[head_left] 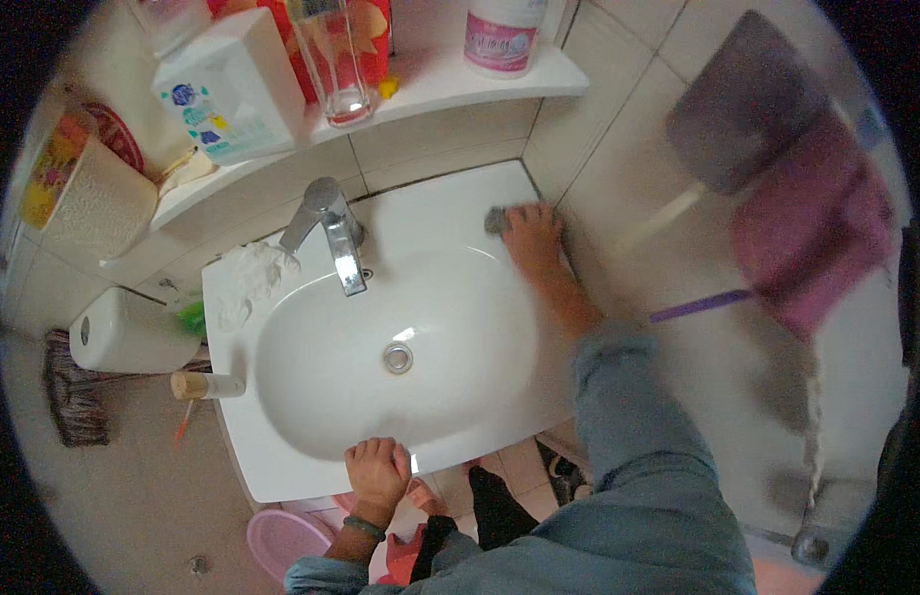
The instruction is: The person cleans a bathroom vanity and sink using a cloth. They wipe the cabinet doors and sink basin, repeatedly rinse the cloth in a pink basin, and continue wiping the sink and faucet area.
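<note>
A white sink (450,416) spans the middle of the view, with a chrome tap (343,253) at its back and a round drain (398,358) in the basin. At the back right corner, my right hand (532,236) is closed over a grey scouring pad (496,220), pressing it on the sink's flat surround. Only the pad's left part shows beyond my fingers. My left hand (377,468) rests as a loose fist on the front rim, fingers curled and nothing visible in it. White foam (251,283) lies left of the tap.
Above the sink, a white shelf (420,107) holds a white bottle (232,89), a glass (331,69) and a pink-labelled tub (501,40). A wooden-capped bottle (208,385) stands on the left rim. Purple and pink cloths (817,223) hang at right. A pink basin (286,543) is below left.
</note>
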A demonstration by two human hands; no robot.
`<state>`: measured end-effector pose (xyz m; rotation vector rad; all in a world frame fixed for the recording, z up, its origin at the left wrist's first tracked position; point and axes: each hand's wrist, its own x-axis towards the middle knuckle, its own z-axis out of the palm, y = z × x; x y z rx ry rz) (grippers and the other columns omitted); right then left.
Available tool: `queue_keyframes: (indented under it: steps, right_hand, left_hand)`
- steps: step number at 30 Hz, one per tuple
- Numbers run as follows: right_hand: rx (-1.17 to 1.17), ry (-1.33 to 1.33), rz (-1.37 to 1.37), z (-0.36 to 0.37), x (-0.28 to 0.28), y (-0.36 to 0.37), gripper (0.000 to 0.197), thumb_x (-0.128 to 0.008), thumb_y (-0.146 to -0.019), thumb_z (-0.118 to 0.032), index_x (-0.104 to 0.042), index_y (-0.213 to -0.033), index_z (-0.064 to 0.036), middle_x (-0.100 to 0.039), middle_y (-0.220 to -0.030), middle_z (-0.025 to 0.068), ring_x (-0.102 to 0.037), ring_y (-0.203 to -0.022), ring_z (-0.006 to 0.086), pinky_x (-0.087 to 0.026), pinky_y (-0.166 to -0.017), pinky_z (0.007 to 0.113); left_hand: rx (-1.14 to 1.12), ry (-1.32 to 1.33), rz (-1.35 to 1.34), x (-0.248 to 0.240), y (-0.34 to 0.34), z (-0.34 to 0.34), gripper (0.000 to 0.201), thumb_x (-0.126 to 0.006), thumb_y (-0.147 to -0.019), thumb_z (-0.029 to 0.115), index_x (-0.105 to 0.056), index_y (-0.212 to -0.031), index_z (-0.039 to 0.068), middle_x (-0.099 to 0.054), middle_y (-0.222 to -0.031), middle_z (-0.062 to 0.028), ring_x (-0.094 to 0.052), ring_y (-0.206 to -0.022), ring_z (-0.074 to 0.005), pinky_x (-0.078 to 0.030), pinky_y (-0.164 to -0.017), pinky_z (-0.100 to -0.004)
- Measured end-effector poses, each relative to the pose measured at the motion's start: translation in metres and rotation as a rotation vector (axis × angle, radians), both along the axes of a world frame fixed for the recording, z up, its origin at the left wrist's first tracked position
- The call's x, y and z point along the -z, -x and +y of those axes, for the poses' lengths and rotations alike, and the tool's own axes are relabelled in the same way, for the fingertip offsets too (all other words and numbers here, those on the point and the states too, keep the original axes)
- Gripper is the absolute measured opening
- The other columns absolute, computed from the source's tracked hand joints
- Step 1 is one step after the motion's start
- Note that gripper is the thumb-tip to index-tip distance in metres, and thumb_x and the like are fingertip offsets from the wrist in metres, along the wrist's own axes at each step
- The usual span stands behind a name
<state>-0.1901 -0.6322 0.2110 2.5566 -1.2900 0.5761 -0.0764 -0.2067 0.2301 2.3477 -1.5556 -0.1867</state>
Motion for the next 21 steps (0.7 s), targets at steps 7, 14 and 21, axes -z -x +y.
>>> queue_keyframes:
  steps: [7,14,21]
  right_hand:
    - [-0.055,-0.036,-0.006,-0.039,-0.002,-0.043,0.035,-0.068,-0.074,-0.031,-0.062,-0.104,-0.0145,-0.056,-0.112,0.0090,-0.046,-0.109,0.0309,-0.041,-0.081,0.052]
    - [-0.024,-0.149,0.023,-0.043,-0.003,-0.035,0.037,-0.062,-0.078,-0.034,-0.060,-0.110,-0.0168,-0.052,-0.120,0.0087,-0.044,-0.115,0.0318,-0.039,-0.085,0.055]
    - [0.154,-0.171,0.023,-0.033,-0.021,-0.115,0.041,-0.066,-0.079,-0.032,-0.060,-0.117,-0.0175,-0.051,-0.123,0.0060,-0.042,-0.117,0.0293,-0.041,-0.086,0.050]
  left_hand:
    - [0.011,0.020,-0.022,-0.001,-0.003,-0.002,0.012,-0.056,-0.078,0.020,-0.060,-0.081,0.009,-0.059,-0.079,-0.0069,-0.056,-0.080,-0.0282,-0.039,-0.074,-0.0426]
    - [-0.005,0.072,-0.048,0.003,-0.003,-0.001,0.014,-0.057,-0.077,0.022,-0.061,-0.080,0.009,-0.060,-0.078,-0.0063,-0.057,-0.077,-0.0260,-0.040,-0.072,-0.0407]
    - [-0.008,0.075,-0.054,0.004,-0.003,-0.006,0.015,-0.058,-0.076,0.023,-0.061,-0.079,0.009,-0.059,-0.077,-0.0061,-0.057,-0.077,-0.0258,-0.040,-0.072,-0.0406]
